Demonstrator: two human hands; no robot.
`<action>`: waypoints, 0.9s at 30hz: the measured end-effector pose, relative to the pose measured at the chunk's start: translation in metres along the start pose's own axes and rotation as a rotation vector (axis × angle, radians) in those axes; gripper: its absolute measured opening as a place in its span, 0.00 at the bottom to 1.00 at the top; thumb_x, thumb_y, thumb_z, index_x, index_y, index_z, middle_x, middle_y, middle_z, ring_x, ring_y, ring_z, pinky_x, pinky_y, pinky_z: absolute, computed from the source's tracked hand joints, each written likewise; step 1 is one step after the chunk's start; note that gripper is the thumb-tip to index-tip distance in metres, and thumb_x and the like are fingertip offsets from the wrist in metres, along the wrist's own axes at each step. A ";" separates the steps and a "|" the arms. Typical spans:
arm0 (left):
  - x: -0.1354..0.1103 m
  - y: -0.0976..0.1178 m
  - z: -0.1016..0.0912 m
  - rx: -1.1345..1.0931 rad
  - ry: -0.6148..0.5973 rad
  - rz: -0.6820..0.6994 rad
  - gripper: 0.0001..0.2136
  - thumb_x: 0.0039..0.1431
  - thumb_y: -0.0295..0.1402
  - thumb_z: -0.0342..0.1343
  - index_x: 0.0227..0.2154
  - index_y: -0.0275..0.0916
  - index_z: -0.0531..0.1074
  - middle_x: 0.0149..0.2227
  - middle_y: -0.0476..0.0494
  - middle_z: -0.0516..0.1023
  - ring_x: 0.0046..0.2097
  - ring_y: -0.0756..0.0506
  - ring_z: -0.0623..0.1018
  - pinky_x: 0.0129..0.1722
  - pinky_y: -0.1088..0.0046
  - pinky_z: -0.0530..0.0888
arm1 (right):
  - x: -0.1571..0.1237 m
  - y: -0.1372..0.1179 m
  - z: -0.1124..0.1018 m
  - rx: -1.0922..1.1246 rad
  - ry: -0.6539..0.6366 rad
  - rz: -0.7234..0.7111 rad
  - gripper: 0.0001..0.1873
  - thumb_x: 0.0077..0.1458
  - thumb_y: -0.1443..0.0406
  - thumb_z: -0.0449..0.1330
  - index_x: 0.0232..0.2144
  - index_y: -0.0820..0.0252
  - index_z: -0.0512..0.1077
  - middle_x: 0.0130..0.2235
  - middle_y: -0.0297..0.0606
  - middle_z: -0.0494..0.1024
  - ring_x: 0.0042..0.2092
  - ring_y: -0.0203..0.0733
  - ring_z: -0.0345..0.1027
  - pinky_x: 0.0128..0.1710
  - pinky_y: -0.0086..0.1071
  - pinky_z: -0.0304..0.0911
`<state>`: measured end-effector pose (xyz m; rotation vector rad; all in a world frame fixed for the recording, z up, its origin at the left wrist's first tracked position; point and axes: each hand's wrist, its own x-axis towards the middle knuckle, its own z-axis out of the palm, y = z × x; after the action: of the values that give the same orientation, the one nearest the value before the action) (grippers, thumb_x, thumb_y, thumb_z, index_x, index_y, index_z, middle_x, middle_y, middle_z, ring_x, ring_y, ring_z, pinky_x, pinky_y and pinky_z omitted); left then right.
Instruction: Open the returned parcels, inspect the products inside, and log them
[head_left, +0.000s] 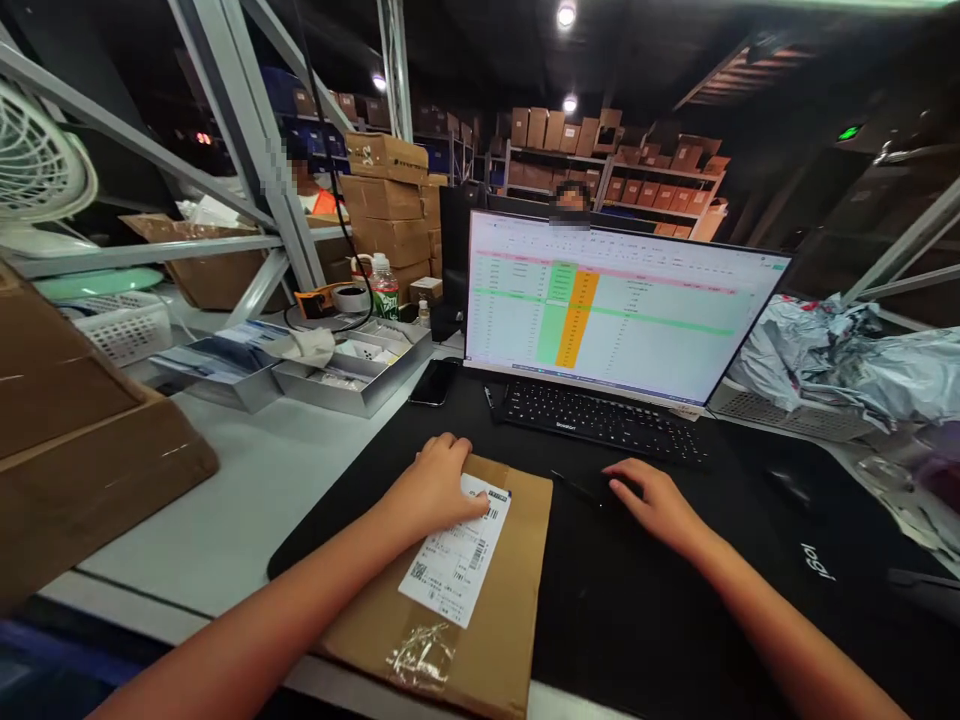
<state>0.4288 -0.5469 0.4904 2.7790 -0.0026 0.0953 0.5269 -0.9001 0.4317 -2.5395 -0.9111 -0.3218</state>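
A flat brown cardboard parcel (pixel 517 590) with a white shipping label (pixel 456 552) lies on the black desk mat (pixel 637 610) in front of me. My left hand (pixel 439 487) rests flat on the parcel's top left corner, fingers touching the label's upper edge. My right hand (pixel 654 497) lies on the mat to the right of the parcel, fingers curved over a dark mouse (pixel 616 490) just below the black keyboard (pixel 600 420). A black pen (pixel 574 487) lies between the two hands.
A monitor (pixel 615 305) showing a spreadsheet stands behind the keyboard. A phone (pixel 433 382) and metal trays (pixel 352 370) lie at left. A large cardboard box (pixel 75 440) sits far left. Grey plastic mailers (pixel 847 360) pile at right. Other people sit behind the monitor and shelves.
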 end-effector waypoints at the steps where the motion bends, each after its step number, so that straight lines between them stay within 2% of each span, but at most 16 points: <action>1: 0.001 0.002 -0.001 0.013 -0.017 0.002 0.24 0.45 0.42 0.59 0.46 0.38 0.71 0.52 0.34 0.71 0.56 0.33 0.70 0.57 0.52 0.70 | 0.001 -0.024 0.000 0.076 -0.028 -0.048 0.17 0.68 0.58 0.51 0.53 0.55 0.73 0.50 0.42 0.78 0.51 0.43 0.72 0.54 0.40 0.69; 4: 0.002 0.010 -0.002 0.079 -0.046 0.015 0.22 0.46 0.41 0.59 0.45 0.39 0.72 0.51 0.34 0.72 0.56 0.31 0.70 0.56 0.40 0.68 | 0.007 -0.089 0.000 0.209 -0.090 -0.304 0.21 0.68 0.61 0.52 0.61 0.56 0.67 0.58 0.45 0.73 0.59 0.45 0.66 0.60 0.44 0.64; 6: 0.002 0.015 -0.001 0.123 -0.043 0.024 0.21 0.49 0.42 0.57 0.45 0.39 0.71 0.50 0.33 0.73 0.56 0.30 0.70 0.55 0.32 0.66 | 0.013 -0.122 0.005 0.235 -0.150 -0.502 0.22 0.67 0.61 0.54 0.60 0.57 0.68 0.61 0.45 0.71 0.62 0.46 0.63 0.63 0.45 0.61; 7: 0.002 0.017 0.000 0.140 -0.044 0.029 0.20 0.50 0.42 0.56 0.45 0.38 0.71 0.50 0.32 0.73 0.56 0.29 0.70 0.54 0.29 0.65 | 0.016 -0.133 0.008 0.242 -0.166 -0.559 0.20 0.66 0.61 0.55 0.58 0.58 0.70 0.60 0.46 0.71 0.61 0.47 0.64 0.62 0.45 0.62; 9: 0.002 0.022 0.001 0.166 -0.061 0.042 0.19 0.52 0.42 0.55 0.44 0.35 0.70 0.48 0.31 0.73 0.54 0.29 0.72 0.54 0.27 0.63 | 0.021 -0.147 0.017 0.244 -0.170 -0.572 0.18 0.66 0.61 0.54 0.53 0.60 0.75 0.57 0.47 0.75 0.57 0.48 0.69 0.58 0.44 0.66; 12: 0.004 0.025 -0.004 0.191 -0.121 0.069 0.17 0.52 0.38 0.55 0.43 0.34 0.70 0.47 0.30 0.74 0.53 0.29 0.73 0.55 0.28 0.64 | 0.020 -0.154 0.027 0.243 -0.139 -0.507 0.17 0.65 0.64 0.53 0.49 0.62 0.77 0.49 0.47 0.79 0.53 0.48 0.72 0.56 0.43 0.69; 15: 0.009 0.022 -0.016 0.190 -0.242 0.100 0.24 0.45 0.42 0.62 0.45 0.36 0.69 0.50 0.31 0.73 0.55 0.28 0.73 0.53 0.34 0.69 | 0.014 -0.153 0.031 0.271 -0.138 -0.480 0.18 0.62 0.68 0.53 0.51 0.62 0.76 0.50 0.46 0.79 0.57 0.47 0.70 0.62 0.42 0.64; 18: 0.015 0.017 -0.029 0.152 -0.365 0.131 0.36 0.34 0.46 0.69 0.48 0.35 0.67 0.52 0.31 0.71 0.55 0.29 0.72 0.52 0.47 0.73 | 0.012 -0.153 0.028 0.255 -0.180 -0.468 0.21 0.57 0.70 0.54 0.51 0.62 0.77 0.53 0.45 0.78 0.59 0.47 0.69 0.63 0.41 0.61; 20: 0.018 0.016 -0.033 0.116 -0.391 0.132 0.38 0.33 0.45 0.71 0.49 0.35 0.67 0.52 0.32 0.71 0.55 0.32 0.73 0.53 0.55 0.74 | 0.016 -0.155 0.024 0.203 -0.236 -0.460 0.22 0.56 0.70 0.54 0.51 0.62 0.77 0.54 0.45 0.78 0.58 0.47 0.70 0.62 0.39 0.62; 23: 0.016 0.024 -0.030 0.135 -0.380 0.065 0.33 0.36 0.38 0.68 0.49 0.38 0.67 0.53 0.34 0.71 0.56 0.34 0.73 0.54 0.60 0.73 | 0.026 -0.162 0.014 0.053 -0.374 -0.428 0.22 0.56 0.71 0.54 0.51 0.59 0.77 0.53 0.43 0.78 0.51 0.46 0.74 0.52 0.37 0.69; 25: 0.011 0.032 -0.024 0.192 -0.356 -0.017 0.32 0.40 0.36 0.64 0.52 0.38 0.66 0.57 0.29 0.68 0.59 0.30 0.71 0.54 0.54 0.72 | 0.032 -0.167 0.008 -0.073 -0.457 -0.420 0.20 0.57 0.71 0.55 0.49 0.57 0.78 0.49 0.41 0.80 0.44 0.45 0.77 0.42 0.34 0.70; 27: 0.007 0.040 -0.019 0.251 -0.337 -0.105 0.34 0.42 0.35 0.61 0.55 0.35 0.64 0.63 0.20 0.61 0.62 0.25 0.68 0.54 0.48 0.71 | 0.035 -0.172 0.005 -0.175 -0.498 -0.429 0.17 0.58 0.70 0.55 0.46 0.58 0.79 0.44 0.40 0.81 0.40 0.45 0.77 0.34 0.33 0.67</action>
<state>0.4342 -0.5778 0.5230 3.0010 0.0741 -0.4268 0.4423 -0.7587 0.4924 -2.6084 -1.6884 0.1296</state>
